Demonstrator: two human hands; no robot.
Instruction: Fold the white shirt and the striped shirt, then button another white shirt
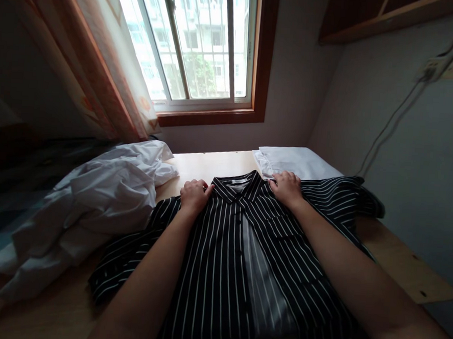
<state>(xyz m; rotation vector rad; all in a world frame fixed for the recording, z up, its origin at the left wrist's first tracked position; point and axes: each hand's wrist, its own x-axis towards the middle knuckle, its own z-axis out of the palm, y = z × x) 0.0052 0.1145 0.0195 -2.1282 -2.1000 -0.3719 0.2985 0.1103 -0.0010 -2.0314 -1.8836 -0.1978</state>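
A black shirt with white stripes (221, 251) lies front side up on a wooden table, its collar at the far end. Its front is unbuttoned, and the paler inside shows through the gap. My left hand (196, 194) is closed on the shoulder seam left of the collar, fingers curled over the far edge. On the other side of the collar, my right hand (287, 187) grips the opposite shoulder in the same way. Both sleeves spread outward, the right one reaching past the table's side. My fingertips are partly hidden behind the cloth.
A crumpled white garment (106, 193) is heaped on the left. Folded white cloth (296, 161) lies at the back right of the wooden table (215, 161). Behind are a window (203, 45) and a curtain (91, 54); a cable (386, 123) hangs from a wall socket.
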